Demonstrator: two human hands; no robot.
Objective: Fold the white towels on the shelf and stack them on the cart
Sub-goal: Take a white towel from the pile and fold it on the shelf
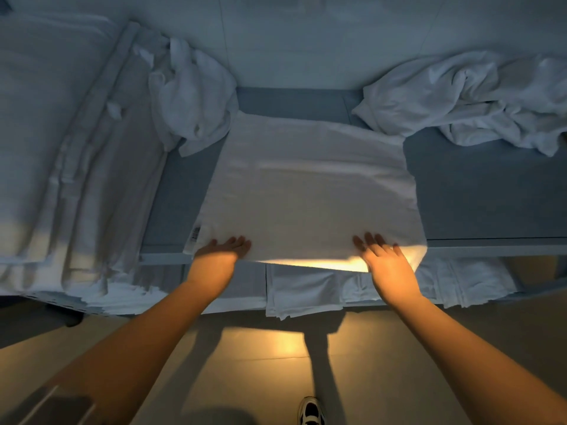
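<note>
The towel (306, 191) is spread flat on the shelf (460, 185), its near edge overhanging. It is pressed down at that edge by the left hand (225, 248) and right hand (383, 256), fingers straight and spread, nothing pinched. If the edge is dragged, the towel could be pulled off; corners may be misaligned by the loose pile (478, 99) overlapping the far corner.

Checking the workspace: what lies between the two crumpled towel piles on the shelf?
In the head view, the flat towel and bare shelf.
</note>
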